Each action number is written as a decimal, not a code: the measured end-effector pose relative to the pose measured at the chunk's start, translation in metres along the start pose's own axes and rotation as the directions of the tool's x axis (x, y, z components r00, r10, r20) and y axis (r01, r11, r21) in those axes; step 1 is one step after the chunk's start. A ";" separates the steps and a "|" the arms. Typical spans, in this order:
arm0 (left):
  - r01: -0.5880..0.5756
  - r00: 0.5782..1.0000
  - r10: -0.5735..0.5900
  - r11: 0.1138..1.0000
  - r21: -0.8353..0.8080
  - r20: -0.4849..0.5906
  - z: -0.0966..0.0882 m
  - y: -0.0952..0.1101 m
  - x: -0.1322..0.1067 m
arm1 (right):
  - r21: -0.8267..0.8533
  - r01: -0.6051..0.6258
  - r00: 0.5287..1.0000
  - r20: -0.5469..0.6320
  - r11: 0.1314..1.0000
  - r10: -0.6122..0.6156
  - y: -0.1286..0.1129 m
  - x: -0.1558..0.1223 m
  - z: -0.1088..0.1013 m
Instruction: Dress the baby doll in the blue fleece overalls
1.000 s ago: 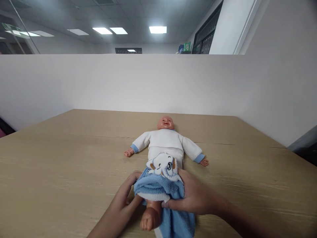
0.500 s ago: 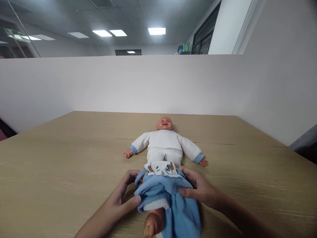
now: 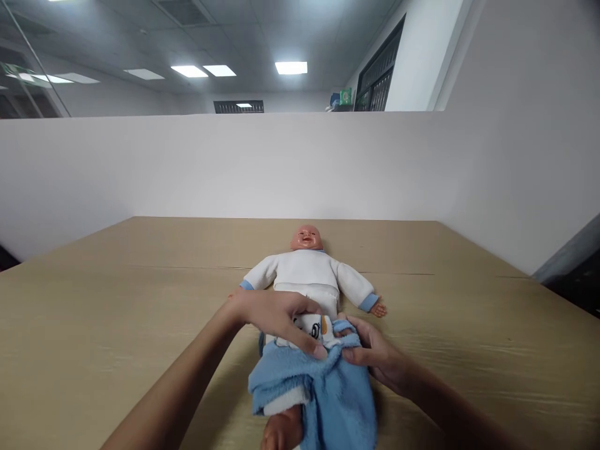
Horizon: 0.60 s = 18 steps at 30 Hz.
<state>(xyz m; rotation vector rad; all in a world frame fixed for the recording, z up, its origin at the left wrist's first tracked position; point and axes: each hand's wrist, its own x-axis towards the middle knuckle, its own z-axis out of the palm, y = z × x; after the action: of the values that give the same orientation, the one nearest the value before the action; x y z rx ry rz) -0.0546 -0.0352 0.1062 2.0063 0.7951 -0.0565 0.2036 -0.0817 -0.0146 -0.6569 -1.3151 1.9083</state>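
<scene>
A baby doll lies on its back with its head away from me, in a white top with blue cuffs. Fluffy blue pants cover its legs, and a white cartoon-face patch shows at the waist. One bare foot sticks out of the left leg opening; the other foot is hidden inside the fabric. My left hand reaches across the waist, thumb pressed on the blue cloth, its fingertips partly hidden behind the waistband. At the right side of the waistband, my right hand pinches a fold between thumb and fingers.
The doll rests on a wide tan tabletop. A white partition rises behind the table's far edge, and a wall stands on the right.
My left hand has moved from the left side of the pants up and right, over the waist patch. My right hand stays at the right side, with the waistband bunched there now.
</scene>
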 end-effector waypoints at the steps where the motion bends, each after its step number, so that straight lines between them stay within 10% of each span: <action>1: 0.002 0.998 0.000 0.999 -0.040 0.058 -0.004 -0.001 0.008 | -0.025 -0.011 0.999 0.049 1.000 0.012 -0.002 0.000 -0.002; 6: -0.075 0.982 0.109 0.974 -0.213 0.153 -0.002 -0.017 0.035 | -0.213 -0.144 0.939 0.279 0.966 0.202 -0.009 -0.004 -0.017; 14: -0.127 0.902 0.277 0.903 -0.411 0.330 0.006 -0.027 0.042 | -0.028 -0.116 0.992 -0.054 0.993 0.115 0.004 -0.006 -0.008; 18: -0.111 0.915 0.252 0.909 -0.403 0.316 0.006 -0.030 0.041 | -0.240 -0.158 0.984 0.045 0.958 0.174 -0.007 -0.011 0.001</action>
<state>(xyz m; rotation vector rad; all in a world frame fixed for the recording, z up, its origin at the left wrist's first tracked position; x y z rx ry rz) -0.0373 -0.0092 0.0659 1.6262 0.3423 -0.1481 0.2114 -0.0895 -0.0079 -0.8534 -1.5896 1.9359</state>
